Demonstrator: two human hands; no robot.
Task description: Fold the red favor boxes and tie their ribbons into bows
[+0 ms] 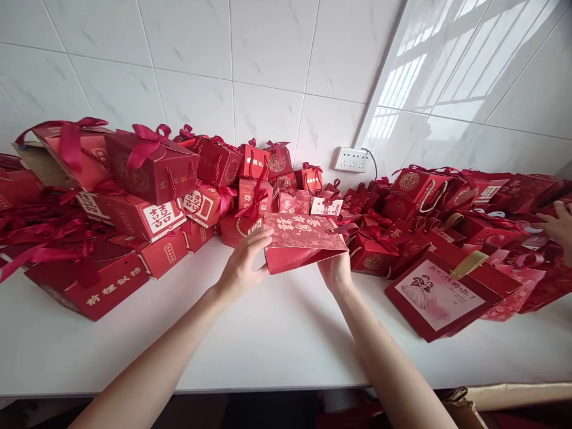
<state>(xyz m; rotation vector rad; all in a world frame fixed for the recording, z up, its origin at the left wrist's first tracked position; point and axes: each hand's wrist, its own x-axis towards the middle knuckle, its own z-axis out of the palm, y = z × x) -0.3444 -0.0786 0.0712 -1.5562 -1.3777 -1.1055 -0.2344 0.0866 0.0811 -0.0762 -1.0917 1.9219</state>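
1. The red paper bag (304,241) is at the middle of the white desk (277,333), just in front of the heaped boxes. Its gold-lettered face is tilted up towards the camera.
2. The left hand (243,265) has its grip closed on the bag's left edge, with the fingers laid over the upper corner.
3. The right hand (336,271) clasps the lower right corner from beneath, and most of its fingers are hidden behind the paper.
4. The bag looks light and thin: stiff along its folds, glossy, a little slippery and easy to crease. The side folds and bottom edge seem the safest places to hold it.
5. Ribboned red gift boxes (152,173) are stacked to the left, and a flat bag with a couple's picture (435,295) lies to the right. A wall socket (351,159) sits behind, and another person's hand (558,226) shows at the far right edge.
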